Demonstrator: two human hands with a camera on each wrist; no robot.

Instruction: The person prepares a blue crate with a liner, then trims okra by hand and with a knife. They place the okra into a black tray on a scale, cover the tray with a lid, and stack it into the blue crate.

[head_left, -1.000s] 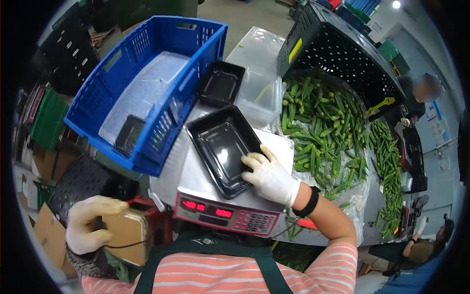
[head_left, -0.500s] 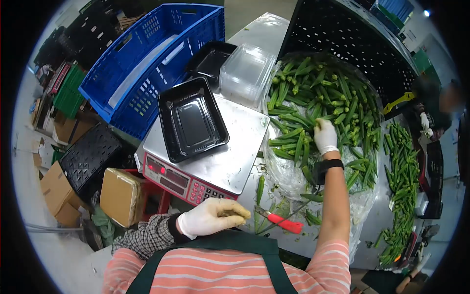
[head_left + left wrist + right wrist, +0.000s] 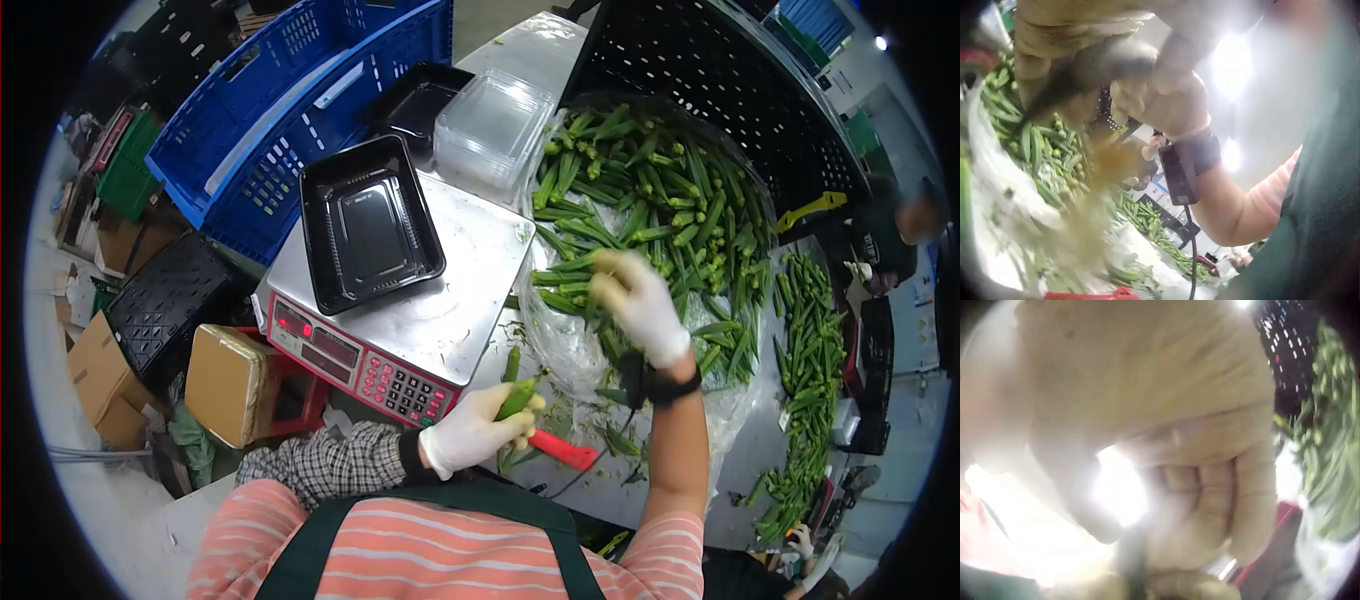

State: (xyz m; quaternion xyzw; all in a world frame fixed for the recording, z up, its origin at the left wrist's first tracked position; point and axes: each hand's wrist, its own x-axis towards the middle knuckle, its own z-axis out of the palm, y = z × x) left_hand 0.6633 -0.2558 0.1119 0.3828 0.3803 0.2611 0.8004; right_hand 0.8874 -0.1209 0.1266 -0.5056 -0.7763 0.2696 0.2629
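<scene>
The left hand (image 3: 472, 434), empty moments earlier, now grips an okra pod (image 3: 518, 398), suggesting pod-by-pod work is under way, with the black tray (image 3: 372, 228) at its eleven o'clock and the blurred right hand (image 3: 645, 310), hold unclear, at two

Produce-packing workroom. Evidence: okra (image 3: 690, 205) lay heaped on a bench (image 3: 530, 50); a digital weighing scale (image 3: 465, 275) bore one black plastic tray (image 3: 370, 225); clear plastic containers (image 3: 495, 125) and a blue perforated crate (image 3: 300, 140) stood near.
</scene>
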